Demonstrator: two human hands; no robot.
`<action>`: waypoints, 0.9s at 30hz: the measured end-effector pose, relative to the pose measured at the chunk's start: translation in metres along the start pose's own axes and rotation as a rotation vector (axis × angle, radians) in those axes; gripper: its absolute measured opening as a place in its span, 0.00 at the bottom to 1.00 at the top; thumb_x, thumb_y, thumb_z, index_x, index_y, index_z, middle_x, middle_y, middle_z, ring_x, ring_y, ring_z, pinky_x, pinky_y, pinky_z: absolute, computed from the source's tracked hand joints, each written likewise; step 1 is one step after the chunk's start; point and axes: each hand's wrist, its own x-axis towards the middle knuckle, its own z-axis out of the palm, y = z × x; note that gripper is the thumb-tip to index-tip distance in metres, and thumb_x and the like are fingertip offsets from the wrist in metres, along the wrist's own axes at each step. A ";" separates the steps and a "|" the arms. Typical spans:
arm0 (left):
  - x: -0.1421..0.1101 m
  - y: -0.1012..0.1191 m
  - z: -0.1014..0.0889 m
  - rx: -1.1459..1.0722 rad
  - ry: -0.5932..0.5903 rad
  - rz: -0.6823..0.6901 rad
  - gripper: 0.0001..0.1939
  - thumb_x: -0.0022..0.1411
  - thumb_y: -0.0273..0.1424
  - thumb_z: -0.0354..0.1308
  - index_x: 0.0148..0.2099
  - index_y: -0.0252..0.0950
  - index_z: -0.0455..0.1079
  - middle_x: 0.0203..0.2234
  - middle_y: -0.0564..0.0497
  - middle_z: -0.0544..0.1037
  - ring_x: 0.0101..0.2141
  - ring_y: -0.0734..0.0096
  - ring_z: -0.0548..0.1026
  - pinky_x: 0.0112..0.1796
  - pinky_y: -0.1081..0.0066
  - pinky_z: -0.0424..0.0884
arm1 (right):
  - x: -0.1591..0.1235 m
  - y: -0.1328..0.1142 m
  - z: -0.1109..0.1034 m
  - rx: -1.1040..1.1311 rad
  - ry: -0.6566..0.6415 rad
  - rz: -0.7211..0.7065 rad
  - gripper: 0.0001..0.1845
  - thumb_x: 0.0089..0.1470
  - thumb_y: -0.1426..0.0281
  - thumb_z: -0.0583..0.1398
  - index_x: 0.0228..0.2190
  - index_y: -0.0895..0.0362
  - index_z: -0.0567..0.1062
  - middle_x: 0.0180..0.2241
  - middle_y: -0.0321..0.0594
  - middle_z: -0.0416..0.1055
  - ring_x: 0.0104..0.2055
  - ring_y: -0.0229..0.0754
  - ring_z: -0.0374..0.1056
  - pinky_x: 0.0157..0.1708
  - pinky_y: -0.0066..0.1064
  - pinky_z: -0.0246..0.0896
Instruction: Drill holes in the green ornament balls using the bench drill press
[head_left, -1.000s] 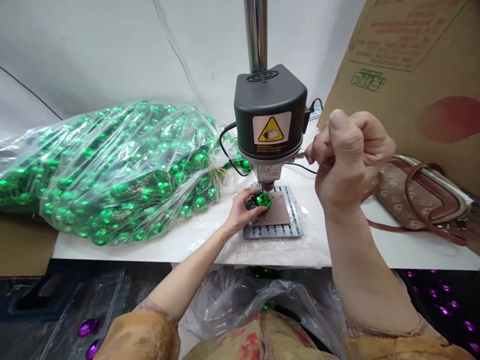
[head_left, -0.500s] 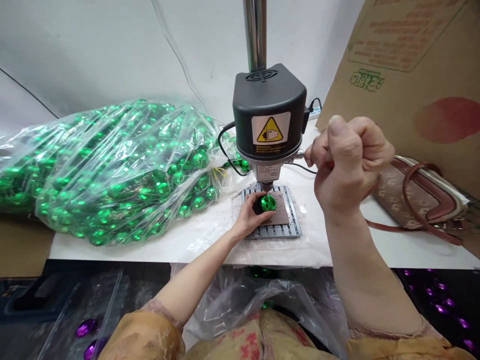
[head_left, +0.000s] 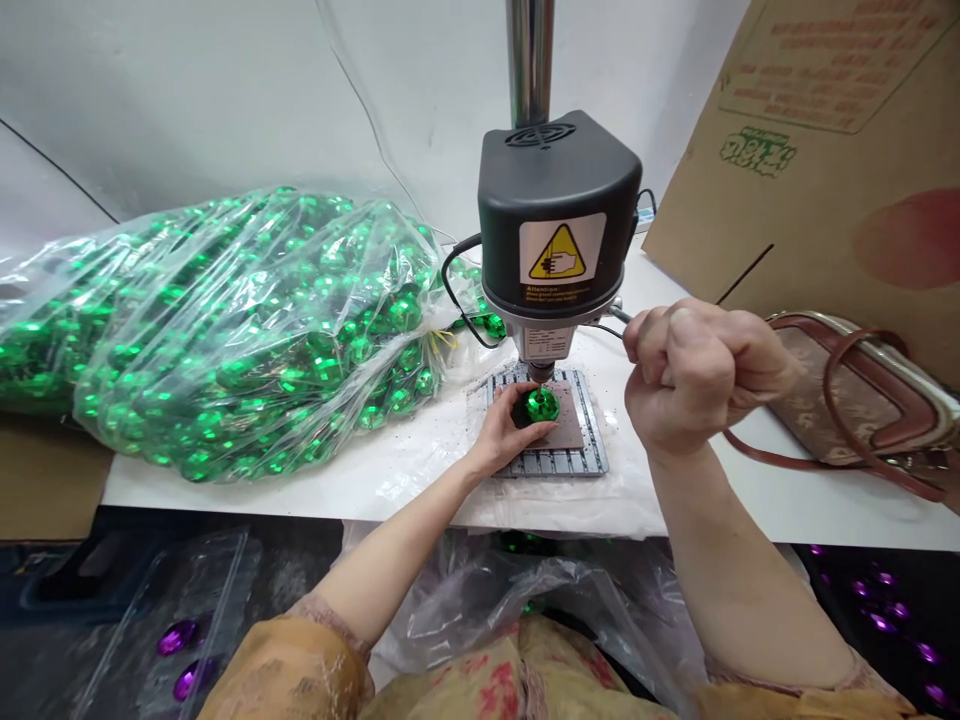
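Note:
A shiny green faceted bead [head_left: 541, 404] sits under the bit end of a small drill press [head_left: 562, 175]. My left hand [head_left: 496, 437] pinches the bead from its left side, thumb at the front and fingers behind. Below it lies a brownish square pad [head_left: 571, 430] on the slotted metal base [head_left: 596, 462]. My right hand [head_left: 694, 375] is closed in a fist around the press's feed lever, whose metal hub [head_left: 616, 308] shows at the machine's right side. A thin dark rod [head_left: 745, 273] sticks up behind that fist. Whether the bit touches the bead is hidden.
A large clear bag of green beads [head_left: 247, 340] fills the table's left side. A handbag [head_left: 862, 390] and a cardboard box [head_left: 810, 180] stand at right. Purple beads [head_left: 178, 637] lie below the table edge. Clear plastic sheeting [head_left: 465, 590] hangs in front.
My right hand has come down with the lever, and the dark rod now shows behind it. My left hand stays on the bead. The whole view has shifted slightly.

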 end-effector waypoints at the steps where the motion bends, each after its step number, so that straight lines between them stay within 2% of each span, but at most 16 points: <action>1: 0.000 0.000 0.000 0.002 -0.002 0.002 0.32 0.51 0.40 0.75 0.56 0.41 0.71 0.48 0.46 0.78 0.53 0.53 0.74 0.56 0.54 0.68 | -0.001 0.001 -0.001 -0.007 0.004 0.000 0.26 0.56 0.73 0.59 0.17 0.58 0.48 0.13 0.27 0.44 0.15 0.26 0.45 0.17 0.26 0.44; 8: 0.000 -0.001 0.001 0.016 0.013 0.007 0.31 0.51 0.39 0.75 0.55 0.41 0.71 0.47 0.46 0.78 0.52 0.53 0.74 0.56 0.54 0.68 | -0.011 0.004 -0.005 -0.031 -0.001 -0.108 0.26 0.54 0.75 0.60 0.17 0.58 0.48 0.15 0.28 0.46 0.16 0.26 0.45 0.17 0.28 0.47; 21: 0.000 0.000 0.001 -0.009 0.021 -0.018 0.31 0.50 0.39 0.76 0.54 0.41 0.71 0.47 0.46 0.78 0.53 0.53 0.74 0.57 0.53 0.68 | -0.024 0.011 -0.013 0.001 -0.045 -0.173 0.23 0.53 0.78 0.58 0.17 0.58 0.48 0.15 0.27 0.47 0.16 0.25 0.46 0.19 0.28 0.51; 24: 0.000 -0.001 0.002 -0.016 0.027 -0.024 0.32 0.49 0.39 0.76 0.54 0.41 0.70 0.47 0.46 0.78 0.53 0.53 0.74 0.56 0.53 0.68 | -0.014 0.004 -0.004 -0.008 0.010 -0.116 0.24 0.54 0.78 0.58 0.17 0.58 0.48 0.14 0.27 0.45 0.15 0.25 0.44 0.18 0.27 0.48; 27: 0.001 0.001 0.004 -0.030 0.038 -0.037 0.32 0.50 0.40 0.75 0.54 0.39 0.69 0.48 0.45 0.77 0.52 0.54 0.75 0.55 0.54 0.69 | 0.010 -0.004 0.010 -0.033 0.096 0.097 0.24 0.54 0.77 0.59 0.15 0.56 0.52 0.12 0.27 0.47 0.14 0.27 0.46 0.16 0.28 0.45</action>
